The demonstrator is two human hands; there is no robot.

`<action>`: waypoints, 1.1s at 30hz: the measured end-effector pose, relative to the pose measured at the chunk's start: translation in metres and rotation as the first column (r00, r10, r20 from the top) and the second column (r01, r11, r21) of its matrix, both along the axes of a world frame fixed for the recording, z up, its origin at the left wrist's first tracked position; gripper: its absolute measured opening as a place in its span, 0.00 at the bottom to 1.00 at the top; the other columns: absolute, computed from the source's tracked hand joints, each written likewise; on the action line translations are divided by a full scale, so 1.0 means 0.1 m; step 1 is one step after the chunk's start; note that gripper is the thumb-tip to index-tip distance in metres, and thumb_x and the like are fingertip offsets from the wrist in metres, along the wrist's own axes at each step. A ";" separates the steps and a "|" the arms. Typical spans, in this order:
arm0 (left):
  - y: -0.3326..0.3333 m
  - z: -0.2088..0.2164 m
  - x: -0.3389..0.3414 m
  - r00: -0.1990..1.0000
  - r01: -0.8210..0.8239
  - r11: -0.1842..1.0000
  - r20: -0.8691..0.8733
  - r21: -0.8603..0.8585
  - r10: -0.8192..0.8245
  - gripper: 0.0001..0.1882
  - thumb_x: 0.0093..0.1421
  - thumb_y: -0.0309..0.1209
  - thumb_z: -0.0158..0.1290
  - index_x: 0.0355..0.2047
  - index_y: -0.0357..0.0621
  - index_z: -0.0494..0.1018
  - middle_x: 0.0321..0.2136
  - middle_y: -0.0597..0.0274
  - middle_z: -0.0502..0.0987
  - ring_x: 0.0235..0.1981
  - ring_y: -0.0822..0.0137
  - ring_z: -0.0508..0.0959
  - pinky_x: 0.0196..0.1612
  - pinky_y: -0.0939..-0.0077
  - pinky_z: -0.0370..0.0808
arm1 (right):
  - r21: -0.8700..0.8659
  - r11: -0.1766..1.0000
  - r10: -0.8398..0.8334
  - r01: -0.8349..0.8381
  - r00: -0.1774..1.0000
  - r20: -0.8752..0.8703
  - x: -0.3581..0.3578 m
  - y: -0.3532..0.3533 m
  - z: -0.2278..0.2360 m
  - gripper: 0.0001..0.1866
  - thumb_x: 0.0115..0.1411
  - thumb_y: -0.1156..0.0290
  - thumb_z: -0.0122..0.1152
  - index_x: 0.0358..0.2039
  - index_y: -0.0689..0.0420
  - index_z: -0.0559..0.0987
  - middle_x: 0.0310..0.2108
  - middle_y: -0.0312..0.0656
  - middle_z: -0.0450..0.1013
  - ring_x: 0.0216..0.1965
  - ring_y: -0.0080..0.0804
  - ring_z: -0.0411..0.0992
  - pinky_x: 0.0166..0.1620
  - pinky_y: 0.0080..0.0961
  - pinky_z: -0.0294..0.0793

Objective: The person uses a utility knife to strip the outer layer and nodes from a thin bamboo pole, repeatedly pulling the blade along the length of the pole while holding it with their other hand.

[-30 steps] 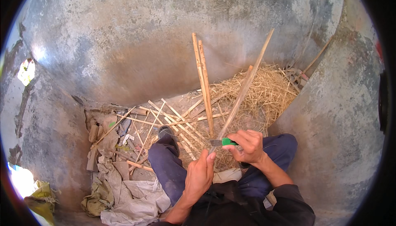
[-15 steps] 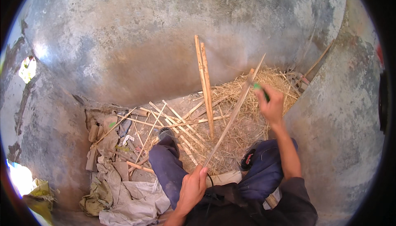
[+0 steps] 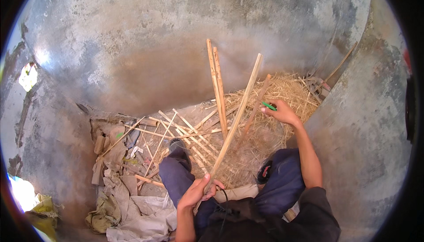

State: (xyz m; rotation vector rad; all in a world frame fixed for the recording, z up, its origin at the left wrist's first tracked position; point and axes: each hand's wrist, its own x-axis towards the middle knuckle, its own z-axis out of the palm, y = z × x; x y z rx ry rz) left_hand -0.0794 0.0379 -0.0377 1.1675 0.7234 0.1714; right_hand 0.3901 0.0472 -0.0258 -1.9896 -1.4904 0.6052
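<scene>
My left hand [image 3: 197,192] is closed around the lower end of a long pale wooden stick [image 3: 235,120], which slants up and away to the right. To the right of that stick, my right hand [image 3: 282,113] grips a green-handled tool [image 3: 269,106]; its working end cannot be made out. The tool is apart from the held stick. Between the two hands a browner wooden stake [image 3: 257,103] stands tilted over the ground.
Two tall sticks [image 3: 217,80] lean by the grey wall [image 3: 145,56]. Wood shavings [image 3: 287,94] heap up at the right. More cut sticks [image 3: 194,133] lie crisscrossed near my left shoe [image 3: 176,144]. Crumpled sacking [image 3: 141,217] and rubble are on the left.
The held stick has swung upright and leftward, its broad pale face now showing. My right hand has moved down and slightly left with the tool. My left hand has shifted a little left.
</scene>
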 end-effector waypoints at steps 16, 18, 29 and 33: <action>0.06 0.07 0.06 0.995 0.091 0.996 0.044 -0.007 -0.091 0.40 0.85 0.54 0.30 0.58 0.26 0.78 0.21 0.70 0.71 0.16 0.77 0.66 0.21 0.81 0.64 | 0.398 0.897 0.176 0.194 0.669 -0.722 -0.80 -0.24 0.64 0.12 0.70 0.62 0.74 0.43 0.58 0.85 0.26 0.25 0.72 0.21 0.11 0.58 0.24 0.20 0.53; 0.06 0.02 0.03 0.995 0.062 0.997 0.069 0.054 -0.065 0.36 0.86 0.51 0.33 0.58 0.27 0.79 0.22 0.70 0.72 0.18 0.78 0.66 0.23 0.81 0.64 | 0.416 0.883 0.159 0.220 0.692 -0.704 -0.85 -0.28 0.72 0.12 0.70 0.62 0.73 0.43 0.58 0.86 0.27 0.26 0.74 0.23 0.12 0.61 0.27 0.20 0.58; -0.03 0.16 0.22 0.969 -0.204 0.926 0.201 0.319 0.144 0.29 0.85 0.41 0.41 0.28 0.35 0.73 0.40 0.52 0.84 0.23 0.82 0.62 0.27 0.80 0.63 | 0.612 0.768 -0.037 0.190 0.967 -0.253 -1.26 -0.44 0.91 0.16 0.75 0.59 0.65 0.48 0.60 0.86 0.36 0.43 0.83 0.41 0.31 0.82 0.46 0.32 0.79; -0.06 0.33 0.31 0.948 -0.292 0.907 0.217 0.302 0.233 0.28 0.85 0.40 0.42 0.26 0.37 0.71 0.40 0.53 0.84 0.23 0.83 0.62 0.26 0.82 0.62 | 0.641 0.765 -0.067 -0.060 0.983 0.172 -1.47 -0.49 0.86 0.16 0.72 0.56 0.68 0.45 0.56 0.86 0.35 0.43 0.83 0.31 0.38 0.83 0.35 0.34 0.80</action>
